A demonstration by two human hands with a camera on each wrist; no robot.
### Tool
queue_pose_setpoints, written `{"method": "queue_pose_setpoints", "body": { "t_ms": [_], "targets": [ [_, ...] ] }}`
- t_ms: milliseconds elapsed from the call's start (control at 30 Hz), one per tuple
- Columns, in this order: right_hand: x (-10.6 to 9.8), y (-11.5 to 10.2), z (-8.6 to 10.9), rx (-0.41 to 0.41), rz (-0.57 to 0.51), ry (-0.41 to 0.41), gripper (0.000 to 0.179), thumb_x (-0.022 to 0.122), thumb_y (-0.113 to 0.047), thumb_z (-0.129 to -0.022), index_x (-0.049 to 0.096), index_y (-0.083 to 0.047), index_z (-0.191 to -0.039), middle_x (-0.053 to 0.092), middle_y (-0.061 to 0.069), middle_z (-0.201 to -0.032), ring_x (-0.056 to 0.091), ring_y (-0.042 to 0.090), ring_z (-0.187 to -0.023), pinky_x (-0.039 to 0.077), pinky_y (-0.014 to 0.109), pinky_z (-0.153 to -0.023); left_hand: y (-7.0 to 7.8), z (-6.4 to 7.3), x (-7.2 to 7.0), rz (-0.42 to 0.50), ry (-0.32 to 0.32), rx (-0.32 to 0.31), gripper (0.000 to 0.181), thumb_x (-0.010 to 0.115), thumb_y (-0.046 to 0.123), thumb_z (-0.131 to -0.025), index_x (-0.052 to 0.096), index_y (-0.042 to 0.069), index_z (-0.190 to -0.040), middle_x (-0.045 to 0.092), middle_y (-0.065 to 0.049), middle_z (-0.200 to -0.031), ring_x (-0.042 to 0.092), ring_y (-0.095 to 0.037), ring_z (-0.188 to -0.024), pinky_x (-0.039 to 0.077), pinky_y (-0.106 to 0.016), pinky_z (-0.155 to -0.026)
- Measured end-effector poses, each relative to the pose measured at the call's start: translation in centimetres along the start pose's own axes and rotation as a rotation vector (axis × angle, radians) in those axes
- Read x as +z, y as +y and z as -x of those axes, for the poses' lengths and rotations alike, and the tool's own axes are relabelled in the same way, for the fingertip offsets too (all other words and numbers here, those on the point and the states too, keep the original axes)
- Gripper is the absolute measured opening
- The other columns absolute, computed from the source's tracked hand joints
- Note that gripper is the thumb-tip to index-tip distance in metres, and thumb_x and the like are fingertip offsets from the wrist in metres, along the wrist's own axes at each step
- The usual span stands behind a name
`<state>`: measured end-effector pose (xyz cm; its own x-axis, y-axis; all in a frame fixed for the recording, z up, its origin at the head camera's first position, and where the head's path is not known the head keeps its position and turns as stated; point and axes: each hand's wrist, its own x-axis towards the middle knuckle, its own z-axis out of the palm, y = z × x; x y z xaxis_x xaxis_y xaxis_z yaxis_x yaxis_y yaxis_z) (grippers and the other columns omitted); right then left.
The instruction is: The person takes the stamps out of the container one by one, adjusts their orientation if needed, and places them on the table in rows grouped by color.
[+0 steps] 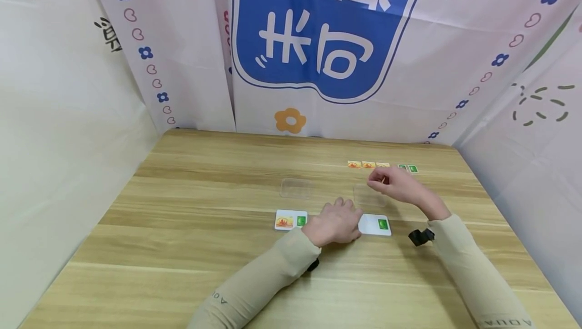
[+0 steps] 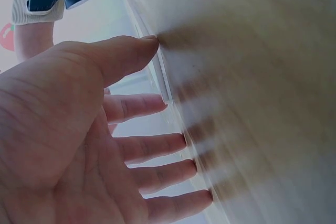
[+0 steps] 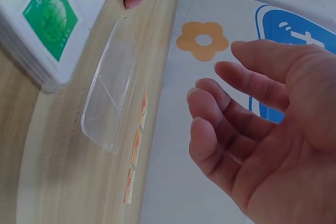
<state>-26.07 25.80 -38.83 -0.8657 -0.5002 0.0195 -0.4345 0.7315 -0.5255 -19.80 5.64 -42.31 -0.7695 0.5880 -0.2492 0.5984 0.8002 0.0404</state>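
Around the left end of a white flat box (image 1: pixel 369 224), my left hand (image 1: pixel 336 222) holds its thumb and index finger at the sides; its other fingers spread over the table. A green sticker (image 1: pixel 383 224) lies at that box's right end. My right hand (image 1: pixel 394 183) hovers over a clear plastic plate (image 1: pixel 364 196), fingers loosely curled; nothing shows between them in the right wrist view. A second white box (image 1: pixel 279 214), left of my left hand, bears an orange-yellow sticker (image 1: pixel 284 222) and a green one (image 1: pixel 301 221).
Beyond my right hand are three orange-yellow stickers (image 1: pixel 354 164) in a row and two green stickers (image 1: pixel 413 169). Another clear plate (image 1: pixel 295 188) lies behind the left box. Printed cloth (image 1: pixel 191 66) surrounds the wooden table (image 1: pixel 182 207) at its back and sides.
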Motion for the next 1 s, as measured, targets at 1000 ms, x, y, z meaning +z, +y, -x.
{"method": "queue_pose_setpoints", "body": {
  "t_ms": [1000],
  "targets": [
    [1.2, 1.8, 3.3, -0.009, 0.026, -0.014, 0.006, 0.067, -0.02, -0.093, 0.069, -0.015, -0.091, 0.061, -0.006, -0.077, 0.051, 0.006, -0.067, 0.044, 0.022, -0.059, 0.1, -0.1, 0.0, 0.013, 0.024, 0.007, 0.04, 0.056, 0.046, -0.096, 0.056, 0.024, -0.129, 0.055, 0.0, -0.126, 0.05, -0.018, -0.112, 0.05, -0.038, -0.087]
  ]
}}
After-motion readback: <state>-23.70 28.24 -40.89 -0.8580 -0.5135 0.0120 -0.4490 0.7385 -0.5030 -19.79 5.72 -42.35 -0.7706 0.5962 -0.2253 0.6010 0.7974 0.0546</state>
